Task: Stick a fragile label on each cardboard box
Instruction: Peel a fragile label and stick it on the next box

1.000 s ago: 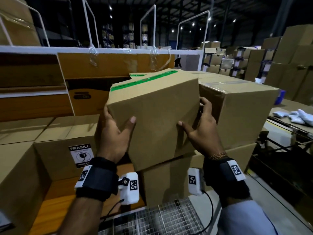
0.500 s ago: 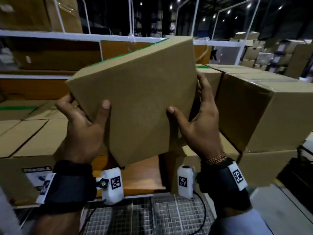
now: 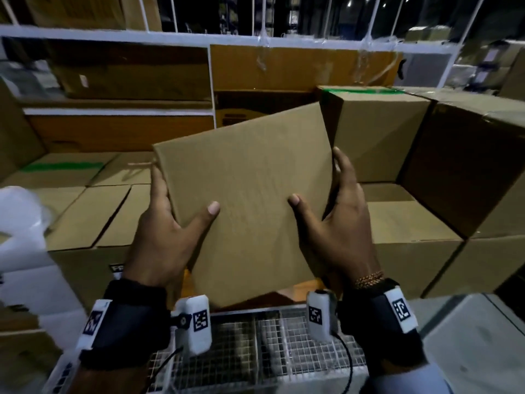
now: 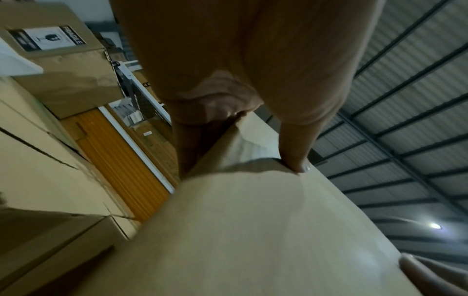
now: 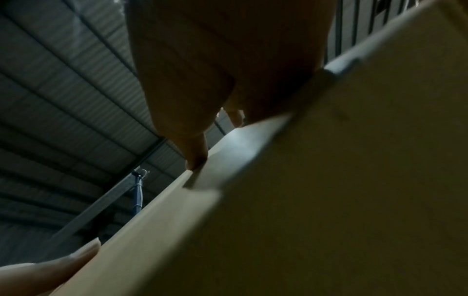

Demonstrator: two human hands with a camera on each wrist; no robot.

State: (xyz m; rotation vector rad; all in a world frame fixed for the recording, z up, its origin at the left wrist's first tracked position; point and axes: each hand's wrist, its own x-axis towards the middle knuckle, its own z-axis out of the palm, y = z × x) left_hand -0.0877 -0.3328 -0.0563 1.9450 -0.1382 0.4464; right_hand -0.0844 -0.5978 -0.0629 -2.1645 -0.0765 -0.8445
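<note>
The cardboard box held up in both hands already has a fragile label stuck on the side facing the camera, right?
Not quite. Both hands do hold the cardboard box, the left hand and the right hand on opposite edges, but the head view shows its facing side is plain, with no label. A fragile label shows in the left wrist view, on a different box.

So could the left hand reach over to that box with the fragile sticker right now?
Probably not yet. The left hand is busy gripping the plain box together with the right hand. The labelled box sits close by on the left with nothing in between, so once the load is set down it looks reachable.
</note>
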